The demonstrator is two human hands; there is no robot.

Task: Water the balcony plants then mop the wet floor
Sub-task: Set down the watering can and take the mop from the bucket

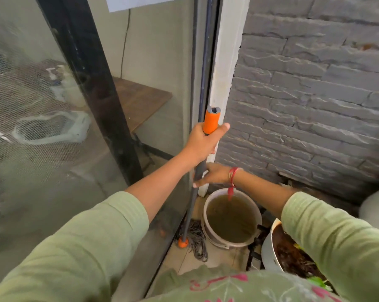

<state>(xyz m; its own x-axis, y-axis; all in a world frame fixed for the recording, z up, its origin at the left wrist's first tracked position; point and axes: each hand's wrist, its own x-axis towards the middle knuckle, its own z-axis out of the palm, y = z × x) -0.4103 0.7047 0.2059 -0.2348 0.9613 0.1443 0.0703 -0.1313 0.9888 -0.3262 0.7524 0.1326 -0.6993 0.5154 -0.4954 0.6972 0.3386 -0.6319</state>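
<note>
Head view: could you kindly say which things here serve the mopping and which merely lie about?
For the job: mop, held by left hand and right hand; bucket of water; plant pot.
Lying about: wooden table; stone wall.

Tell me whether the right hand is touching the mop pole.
Touching. The head view shows the right hand wrapped round the grey mop pole, below the left hand, which grips the orange grip.
</note>
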